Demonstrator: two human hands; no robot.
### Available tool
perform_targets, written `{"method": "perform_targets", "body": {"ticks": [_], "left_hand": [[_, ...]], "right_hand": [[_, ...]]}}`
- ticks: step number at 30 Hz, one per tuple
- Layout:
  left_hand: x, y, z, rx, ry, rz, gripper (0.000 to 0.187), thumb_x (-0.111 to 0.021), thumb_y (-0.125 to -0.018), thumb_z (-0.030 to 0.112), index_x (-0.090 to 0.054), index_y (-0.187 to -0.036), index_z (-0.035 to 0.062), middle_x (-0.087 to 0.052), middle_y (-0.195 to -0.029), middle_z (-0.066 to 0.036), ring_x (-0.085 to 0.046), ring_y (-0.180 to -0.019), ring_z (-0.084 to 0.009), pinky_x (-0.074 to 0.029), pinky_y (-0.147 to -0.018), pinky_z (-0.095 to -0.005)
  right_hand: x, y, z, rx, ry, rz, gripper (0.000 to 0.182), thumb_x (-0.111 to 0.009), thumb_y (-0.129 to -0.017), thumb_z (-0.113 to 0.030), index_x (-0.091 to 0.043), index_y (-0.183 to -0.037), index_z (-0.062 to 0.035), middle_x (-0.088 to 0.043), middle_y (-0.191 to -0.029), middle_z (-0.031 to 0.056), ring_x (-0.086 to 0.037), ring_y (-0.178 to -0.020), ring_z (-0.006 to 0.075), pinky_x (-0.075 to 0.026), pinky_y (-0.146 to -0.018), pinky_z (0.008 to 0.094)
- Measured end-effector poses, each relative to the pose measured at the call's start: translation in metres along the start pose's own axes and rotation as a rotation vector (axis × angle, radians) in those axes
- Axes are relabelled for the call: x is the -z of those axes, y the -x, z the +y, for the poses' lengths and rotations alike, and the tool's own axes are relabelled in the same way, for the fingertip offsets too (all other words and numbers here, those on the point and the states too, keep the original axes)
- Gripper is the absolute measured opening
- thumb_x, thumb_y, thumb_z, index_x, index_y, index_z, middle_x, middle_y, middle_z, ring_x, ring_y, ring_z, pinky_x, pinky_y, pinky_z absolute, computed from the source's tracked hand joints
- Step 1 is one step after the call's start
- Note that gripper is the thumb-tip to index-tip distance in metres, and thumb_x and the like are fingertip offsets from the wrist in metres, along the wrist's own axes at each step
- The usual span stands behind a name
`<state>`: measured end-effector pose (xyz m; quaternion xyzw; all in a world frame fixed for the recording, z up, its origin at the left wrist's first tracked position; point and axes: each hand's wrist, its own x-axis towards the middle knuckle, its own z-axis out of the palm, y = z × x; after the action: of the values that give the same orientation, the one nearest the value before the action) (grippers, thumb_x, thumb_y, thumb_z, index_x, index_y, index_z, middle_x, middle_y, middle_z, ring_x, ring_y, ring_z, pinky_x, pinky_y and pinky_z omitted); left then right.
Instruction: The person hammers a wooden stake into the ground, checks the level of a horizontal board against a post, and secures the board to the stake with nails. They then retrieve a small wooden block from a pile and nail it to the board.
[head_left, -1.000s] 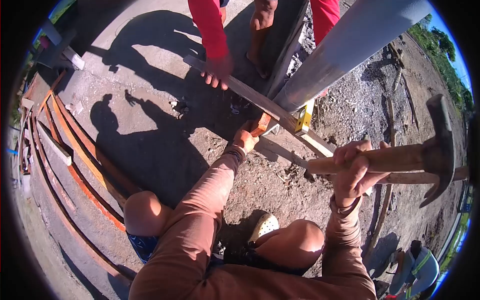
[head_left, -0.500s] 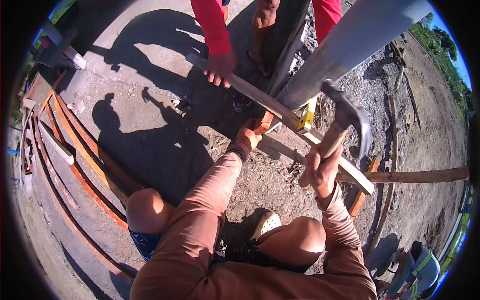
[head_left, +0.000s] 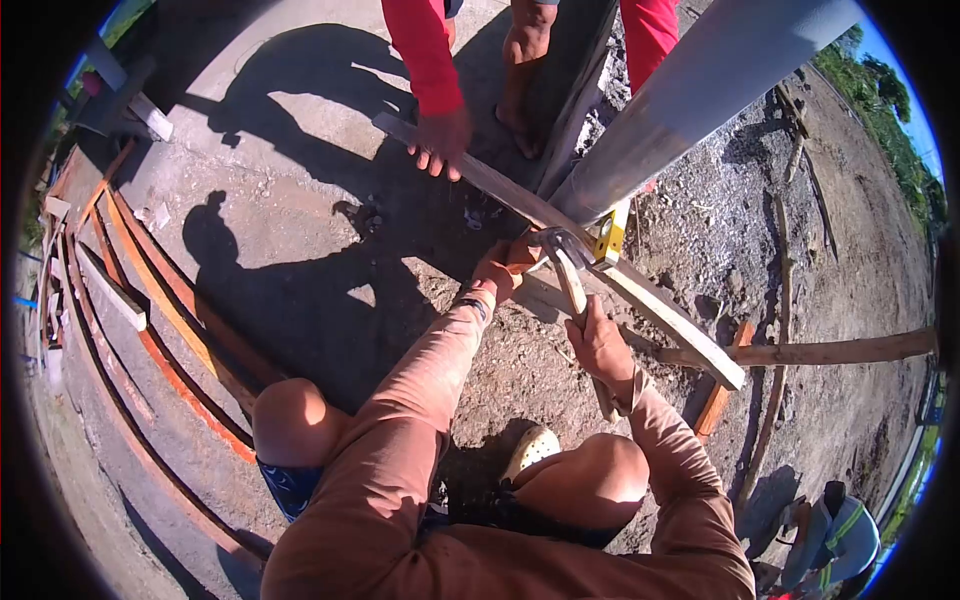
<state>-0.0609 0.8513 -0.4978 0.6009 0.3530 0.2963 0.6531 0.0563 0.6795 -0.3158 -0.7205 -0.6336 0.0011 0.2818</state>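
My left hand (head_left: 497,272) is closed around a short orange-painted wood piece (head_left: 524,250) that stands against the near side of a long wooden board (head_left: 665,303). In my right hand (head_left: 602,345) is the wooden handle of a claw hammer (head_left: 572,283). The hammer's metal head is low beside the wood piece, close to my left fingers and overlapping the board in this view. A yellow spirit level (head_left: 610,236) rests at the board's far side, by the foot of a thick grey post (head_left: 650,130).
Another person's hand (head_left: 442,138), in a red sleeve, presses on the board's far left end. Long orange-edged strips (head_left: 190,315) lie on the left. A round pole (head_left: 840,350) and an orange stake (head_left: 722,385) are at right. A bag (head_left: 838,540) sits lower right.
My right hand has swung the hammer down and to the left, bringing its head from above the board to the wood piece. My left hand and the board have hardly moved.
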Motion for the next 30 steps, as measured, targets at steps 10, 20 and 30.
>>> {"method": "perform_targets", "body": {"ticks": [10, 20, 30], "left_hand": [[-0.004, 0.005, 0.022, 0.007, -0.246, 0.202, 0.038, -0.065, -0.063, -0.001, -0.052, -0.098, 0.0069, -0.060, -0.093, -0.009, -0.058, -0.088, -0.0232, -0.045, -0.077, -0.0312], [-0.002, 0.002, 0.023, -0.030, -0.394, 0.194, 0.035, -0.064, -0.066, 0.000, -0.052, -0.098, 0.0079, -0.059, -0.095, -0.008, -0.058, -0.090, -0.0242, -0.045, -0.078, -0.0324], [-0.009, -0.015, -0.007, -0.225, -0.683, 0.292, 0.039, -0.062, -0.065, -0.002, -0.054, -0.102, 0.0088, -0.060, -0.094, -0.009, -0.058, -0.086, -0.0224, -0.046, -0.075, -0.0316]], "right_hand": [[0.122, -0.060, -0.083, 0.125, -0.909, 0.558, 0.051, -0.054, -0.088, -0.029, -0.026, -0.121, -0.0012, -0.047, -0.069, 0.0066, -0.044, -0.052, 0.0106, -0.041, -0.049, 0.0250], [0.100, -0.045, -0.066, -0.348, -0.451, -0.132, 0.031, -0.055, -0.087, -0.022, -0.041, -0.103, 0.0002, -0.055, -0.066, 0.0129, -0.054, -0.048, 0.0198, -0.041, -0.044, 0.0309], [0.015, -0.022, -0.003, 0.000, -0.222, -0.252, 0.036, -0.056, -0.082, -0.014, -0.038, -0.107, 0.0039, -0.056, -0.074, 0.0268, -0.057, -0.069, 0.0426, -0.044, -0.058, 0.0444]]}}
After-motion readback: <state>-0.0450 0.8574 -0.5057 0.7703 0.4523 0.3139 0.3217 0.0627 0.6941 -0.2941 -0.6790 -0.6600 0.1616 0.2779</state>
